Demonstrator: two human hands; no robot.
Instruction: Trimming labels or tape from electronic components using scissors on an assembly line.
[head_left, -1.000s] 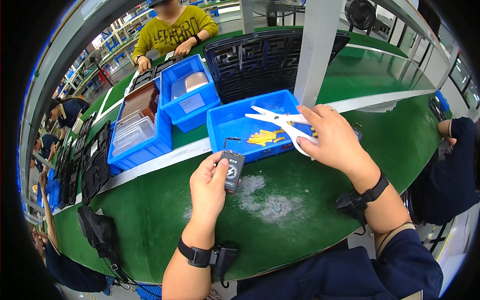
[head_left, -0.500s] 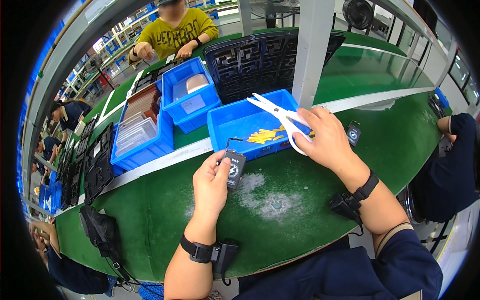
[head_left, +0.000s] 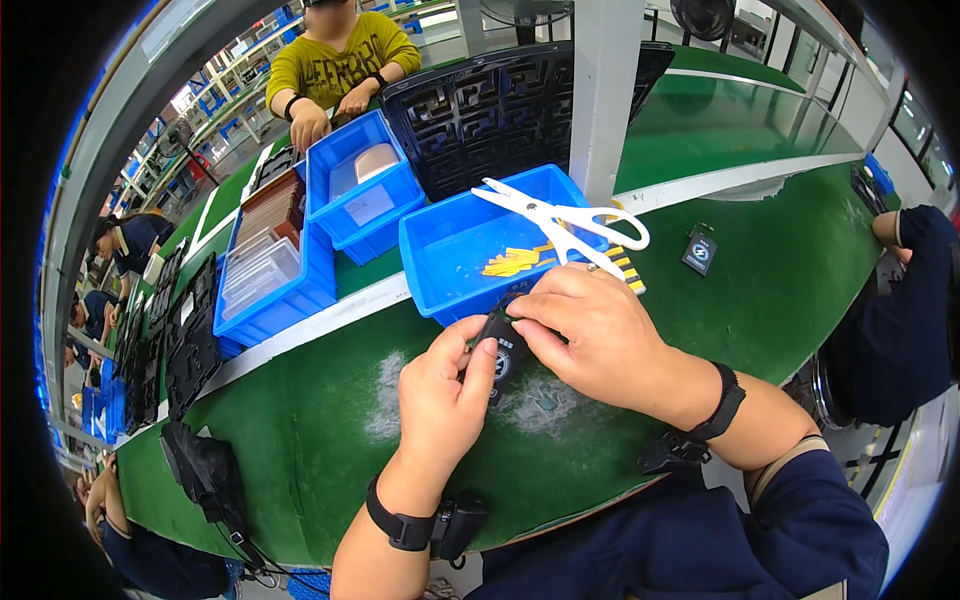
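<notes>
My left hand [head_left: 445, 385] is closed on a flat black phone battery [head_left: 503, 358] with a round white mark, held above the worn patch of the table. At the battery's top end, the thumb and fingers of my right hand [head_left: 590, 335] are pinched together over its thin black connector strip; the fingertips hide most of the strip. White-handled scissors [head_left: 545, 212] lie across the blue bin [head_left: 425, 285], just beyond my right hand. Inside that bin is a small heap of yellow strips [head_left: 512, 262]. A second black battery [head_left: 699, 250] lies on the table to the right.
Blue bins with brown and clear trays [head_left: 262, 265] and a beige piece [head_left: 375, 162] stand at the left. Behind are a black moulded tray [head_left: 480, 110] and a grey post [head_left: 605, 100]. A black pouch [head_left: 200, 465] lies front left. A person in yellow-green [head_left: 345, 60] works opposite.
My right hand has put the scissors down on the bin and come left to the top of the battery. The left hand has moved slightly right with the battery.
</notes>
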